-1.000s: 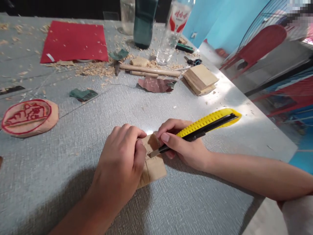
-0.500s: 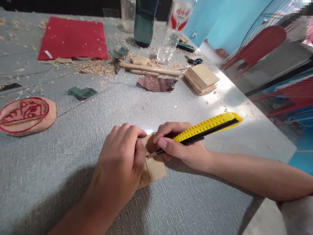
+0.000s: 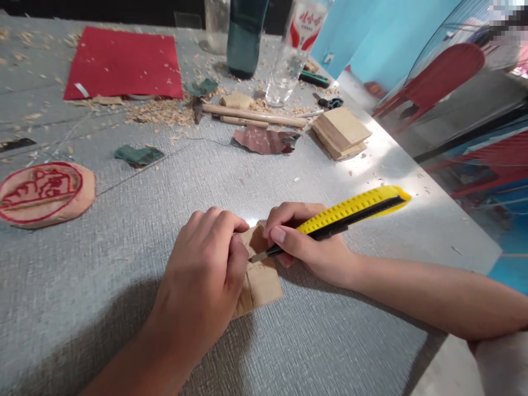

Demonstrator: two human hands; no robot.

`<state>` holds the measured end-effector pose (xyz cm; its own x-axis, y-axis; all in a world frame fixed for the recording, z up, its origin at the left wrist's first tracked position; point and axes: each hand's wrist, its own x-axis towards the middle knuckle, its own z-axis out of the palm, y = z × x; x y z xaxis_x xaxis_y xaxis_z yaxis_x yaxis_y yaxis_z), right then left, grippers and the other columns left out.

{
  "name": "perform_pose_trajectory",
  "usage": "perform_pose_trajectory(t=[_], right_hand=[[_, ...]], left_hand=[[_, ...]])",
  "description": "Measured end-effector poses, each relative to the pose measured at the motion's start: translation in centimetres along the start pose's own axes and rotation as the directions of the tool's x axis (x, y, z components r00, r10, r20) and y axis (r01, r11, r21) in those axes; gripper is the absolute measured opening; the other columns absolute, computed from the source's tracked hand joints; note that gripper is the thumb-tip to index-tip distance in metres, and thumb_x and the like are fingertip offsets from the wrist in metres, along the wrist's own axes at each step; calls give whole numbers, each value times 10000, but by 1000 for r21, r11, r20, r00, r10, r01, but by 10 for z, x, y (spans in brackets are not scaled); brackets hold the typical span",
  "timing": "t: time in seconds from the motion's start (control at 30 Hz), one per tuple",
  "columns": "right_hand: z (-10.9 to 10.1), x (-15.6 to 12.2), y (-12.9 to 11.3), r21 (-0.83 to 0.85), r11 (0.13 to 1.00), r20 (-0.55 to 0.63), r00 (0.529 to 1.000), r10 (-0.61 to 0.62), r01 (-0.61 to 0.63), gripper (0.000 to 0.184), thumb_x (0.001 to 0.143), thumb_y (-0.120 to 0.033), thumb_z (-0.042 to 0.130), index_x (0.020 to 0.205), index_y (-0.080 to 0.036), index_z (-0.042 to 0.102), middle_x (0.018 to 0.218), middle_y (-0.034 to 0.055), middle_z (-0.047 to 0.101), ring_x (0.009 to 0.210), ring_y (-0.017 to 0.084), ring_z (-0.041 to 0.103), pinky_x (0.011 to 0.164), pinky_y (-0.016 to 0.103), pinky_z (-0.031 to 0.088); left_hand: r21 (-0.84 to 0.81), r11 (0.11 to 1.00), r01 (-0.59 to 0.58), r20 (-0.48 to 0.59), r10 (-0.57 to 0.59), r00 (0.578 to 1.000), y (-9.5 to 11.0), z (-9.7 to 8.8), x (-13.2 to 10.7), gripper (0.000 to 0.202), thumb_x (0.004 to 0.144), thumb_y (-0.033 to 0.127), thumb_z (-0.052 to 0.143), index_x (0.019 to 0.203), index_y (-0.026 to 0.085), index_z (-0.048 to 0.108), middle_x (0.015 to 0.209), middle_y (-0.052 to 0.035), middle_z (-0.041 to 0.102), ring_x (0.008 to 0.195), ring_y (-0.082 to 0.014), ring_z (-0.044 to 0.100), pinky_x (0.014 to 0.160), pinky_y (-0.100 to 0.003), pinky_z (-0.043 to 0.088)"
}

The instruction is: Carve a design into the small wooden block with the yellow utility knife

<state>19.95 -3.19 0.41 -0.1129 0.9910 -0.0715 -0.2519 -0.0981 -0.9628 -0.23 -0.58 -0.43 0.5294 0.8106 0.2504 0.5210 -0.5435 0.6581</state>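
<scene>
My left hand [image 3: 206,275] is curled over a small flat wooden piece [image 3: 262,283] on the grey table [image 3: 124,264], pressing it down and hiding its left part. My right hand [image 3: 307,242] grips a yellow utility knife [image 3: 350,209] like a pen. The blade tip rests on the wood right beside my left thumb. The knife's yellow body points up and to the right, away from me.
A round wooden carving with red lines [image 3: 43,192] lies at the left. Farther back are a red sheet [image 3: 124,63], wood shavings, two wooden-handled tools [image 3: 251,116], sandpaper scraps [image 3: 266,140], stacked wood blocks [image 3: 340,132], a plastic bottle [image 3: 292,49] and a dark bottle [image 3: 243,36]. The table edge runs along the right.
The knife blade has shifted slightly left along the wood, closer to my left thumb. Both hands stay in place on the piece.
</scene>
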Motion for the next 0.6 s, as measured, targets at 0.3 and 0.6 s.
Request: perform_pose_trajectory(t=[0.3, 0.6], right_hand=[[2, -3, -2, -34, 998, 7, 999, -48, 48, 149, 883, -246, 874, 833, -156, 766, 706, -10, 742, 470, 51, 579, 437, 138, 493], [0, -1, -1, -46, 998, 33, 998, -48, 49, 125, 879, -219, 872, 844, -151, 774, 678, -20, 725, 460, 49, 569, 432, 140, 477]], left_hand=[[-1, 1000, 5, -3, -5, 1000, 0, 1, 0, 169, 1071, 103, 446, 1047, 227, 558, 999, -10, 594, 979, -207, 540, 855, -421, 435], [-8, 1000, 8, 0, -8, 1000, -1, -1, 0, 171, 1067, 103, 447, 1049, 232, 558, 998, -12, 598, 975, -208, 541, 859, -424, 437]])
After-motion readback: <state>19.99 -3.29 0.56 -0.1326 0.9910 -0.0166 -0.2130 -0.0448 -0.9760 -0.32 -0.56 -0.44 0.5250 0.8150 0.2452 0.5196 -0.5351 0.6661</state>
